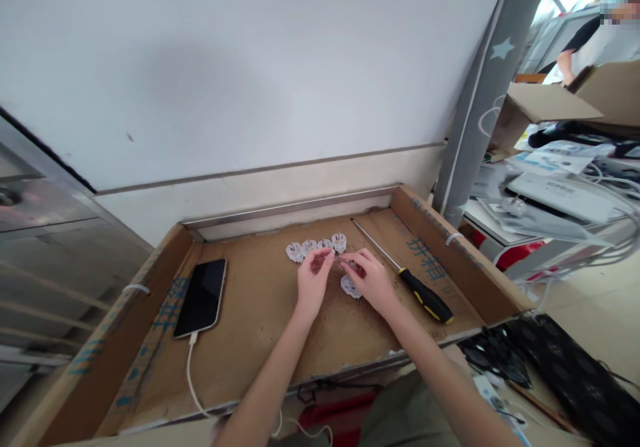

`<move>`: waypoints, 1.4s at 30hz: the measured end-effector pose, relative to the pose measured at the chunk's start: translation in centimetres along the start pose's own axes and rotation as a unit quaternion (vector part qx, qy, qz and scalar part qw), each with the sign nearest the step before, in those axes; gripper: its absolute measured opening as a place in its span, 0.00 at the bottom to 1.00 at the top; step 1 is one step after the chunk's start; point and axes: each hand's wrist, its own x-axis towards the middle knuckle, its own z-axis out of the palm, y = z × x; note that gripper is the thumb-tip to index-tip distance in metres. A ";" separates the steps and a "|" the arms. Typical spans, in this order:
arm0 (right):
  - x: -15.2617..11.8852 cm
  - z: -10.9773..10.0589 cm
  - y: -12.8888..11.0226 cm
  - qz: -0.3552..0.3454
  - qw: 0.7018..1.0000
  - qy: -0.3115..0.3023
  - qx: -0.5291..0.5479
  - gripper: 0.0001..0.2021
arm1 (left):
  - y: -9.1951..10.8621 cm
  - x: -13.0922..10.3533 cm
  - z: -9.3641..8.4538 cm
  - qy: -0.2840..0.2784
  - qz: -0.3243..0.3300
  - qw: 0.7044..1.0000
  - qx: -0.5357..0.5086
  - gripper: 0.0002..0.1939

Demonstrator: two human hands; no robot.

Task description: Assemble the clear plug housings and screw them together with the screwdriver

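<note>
My left hand (315, 275) is above the cardboard, with thumb and forefinger pinched together around something too small to name. Close beside it, my right hand (371, 275) also has its fingers pinched, and what they hold is hard to make out. Just beyond my fingertips, several white plug parts with metal pins stand in a row, among them the leftmost plug part (294, 252) and the rightmost plug part (339, 241). A round white socket piece (350, 287) with holes lies by my right hand, partly covered by it. To the right rests a screwdriver (424, 295) with a black and yellow handle.
The cardboard-lined tray (250, 340) has raised cardboard sides at left and right. A phone (201, 298) with a white charging cable (190, 374) lies on the left. A grey post (485, 94) rises at the right; beyond it are an open carton (555, 102) and a person.
</note>
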 end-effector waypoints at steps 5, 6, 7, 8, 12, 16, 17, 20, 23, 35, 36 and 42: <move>0.0 0.0 0.0 0.000 1.000 0.012 -0.011 0.15 | -0.2 -0.1 0.0 -0.013 -0.023 0.999 -0.024 0.13; 0.0 -0.1 -0.1 0.001 1.000 0.015 -0.010 0.15 | -0.1 -0.1 0.1 -0.020 -0.025 0.999 -0.025 0.13; 0.0 -0.1 -0.1 0.001 1.000 0.017 -0.009 0.15 | -0.1 -0.2 0.1 -0.027 -0.026 0.999 -0.025 0.13; 0.0 -0.1 -0.1 0.000 1.000 0.018 -0.008 0.15 | 0.0 -0.2 0.1 -0.030 -0.027 0.999 -0.025 0.13; 0.0 0.0 -0.2 -0.008 1.000 0.013 0.001 0.15 | 0.1 -0.2 0.0 -0.004 -0.032 0.999 -0.035 0.13; 0.0 0.1 -0.2 -0.012 1.000 0.014 0.004 0.15 | 0.2 -0.2 0.0 -0.003 -0.028 0.999 -0.025 0.12; 0.0 0.0 -0.2 -0.011 1.000 0.016 0.005 0.15 | 0.2 -0.3 0.0 -0.008 -0.026 0.999 -0.019 0.12; 0.0 -0.1 -0.1 -0.008 1.000 0.027 0.006 0.15 | 0.3 -0.5 0.1 -0.023 -0.022 0.999 -0.010 0.11; 0.0 -0.1 -0.1 -0.002 0.999 0.037 0.011 0.14 | 0.5 -0.7 0.1 -0.023 -0.019 1.000 -0.001 0.11; 0.1 0.0 -0.1 0.010 0.998 0.051 0.028 0.14 | 0.6 -0.5 -0.2 -0.014 -0.009 1.000 -0.020 0.18; 0.1 0.0 0.0 0.011 0.998 0.051 0.029 0.14 | 0.6 -0.5 -0.2 -0.017 -0.006 1.000 -0.025 0.18; 0.1 0.1 0.1 0.011 0.998 0.048 0.030 0.14 | 0.6 -0.4 -0.3 -0.007 -0.007 1.000 -0.029 0.15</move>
